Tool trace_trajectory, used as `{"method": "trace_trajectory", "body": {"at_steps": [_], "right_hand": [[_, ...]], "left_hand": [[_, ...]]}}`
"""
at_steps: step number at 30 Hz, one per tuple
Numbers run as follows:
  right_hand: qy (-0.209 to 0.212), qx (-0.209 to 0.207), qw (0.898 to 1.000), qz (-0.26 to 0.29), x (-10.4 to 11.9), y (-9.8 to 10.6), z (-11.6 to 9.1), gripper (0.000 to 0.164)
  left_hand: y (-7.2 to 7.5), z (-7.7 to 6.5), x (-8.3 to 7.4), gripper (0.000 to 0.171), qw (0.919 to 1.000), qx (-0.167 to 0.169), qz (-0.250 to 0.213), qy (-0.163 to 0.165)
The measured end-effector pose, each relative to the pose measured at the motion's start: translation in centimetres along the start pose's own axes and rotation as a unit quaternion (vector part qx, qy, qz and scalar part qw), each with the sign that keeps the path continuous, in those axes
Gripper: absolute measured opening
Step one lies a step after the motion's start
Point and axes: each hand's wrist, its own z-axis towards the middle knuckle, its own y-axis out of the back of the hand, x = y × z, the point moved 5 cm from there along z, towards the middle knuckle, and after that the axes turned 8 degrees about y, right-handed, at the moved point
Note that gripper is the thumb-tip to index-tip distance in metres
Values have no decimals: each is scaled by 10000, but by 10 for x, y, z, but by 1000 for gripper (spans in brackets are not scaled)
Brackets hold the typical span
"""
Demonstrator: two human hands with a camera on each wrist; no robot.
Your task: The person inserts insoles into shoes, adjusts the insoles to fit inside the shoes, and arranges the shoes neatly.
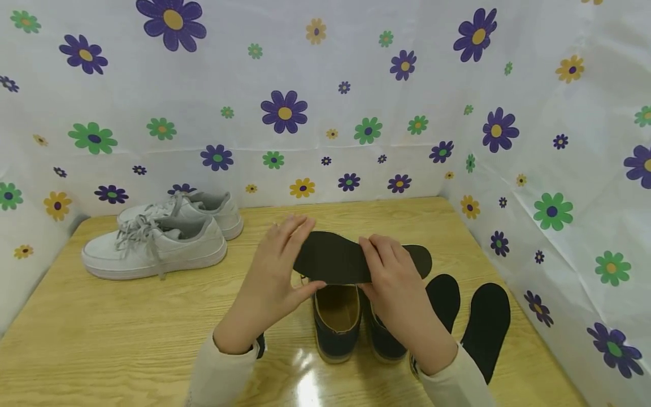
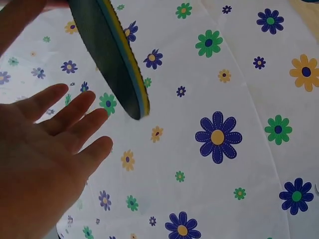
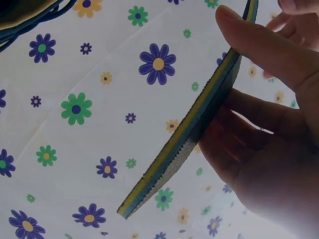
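My right hand [image 1: 399, 288] grips a black insole [image 1: 330, 260] by its right part, thumb on one side and fingers on the other. The insole's layered yellow and blue edge [image 3: 172, 142] shows in the right wrist view. At its left end, my left hand [image 1: 267, 285] is spread around it with fingers fairly straight; the thumb tip is near the lower edge. In the left wrist view the fingers [image 2: 82, 129] stand apart from the insole. Beneath the hands a pair of dark shoes [image 1: 338, 342] with tan lining stands on the table, heels toward me, fronts hidden.
Two more black insoles [image 1: 488, 322] lie at the right of the wooden table [image 1: 127, 333], one partly behind my right arm. White lace-up sneakers [image 1: 157, 251] stand at the back left. A flowered white cloth [image 1: 315, 73] hangs behind and at the sides.
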Motion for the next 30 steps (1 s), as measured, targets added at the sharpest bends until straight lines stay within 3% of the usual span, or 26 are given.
{"method": "trace_trajectory", "body": {"at_steps": [4, 7, 12, 18, 22, 26, 30], "right_hand": [[233, 272, 9991, -231, 4, -4, 1, 73], [409, 460, 9972, -432, 5, -7, 2, 74], [632, 608, 9937, -697, 4, -10, 4, 74], [762, 792, 9867, -1194, 7, -16, 8, 80], [779, 692, 9852, -1362, 9, -17, 10, 78], [530, 537, 9927, -941, -2, -12, 10, 74], [-348, 402, 9985, 153, -32, 1, 9, 64]], "left_hand": [[-20, -2, -4, 105, 9941, 943, 509, 157], [-28, -3, -3, 103, 9903, 1172, 696, 256], [-32, -2, -1, 94, 9918, 987, 772, 245], [-36, -2, -6, 83, 9935, 771, 827, -93], [-38, -1, -9, 80, 9937, 729, 814, -254], [-32, 0, -6, 85, 9964, 463, 675, -240], [-18, 3, 2, 77, 9987, -323, 367, -157]]}}
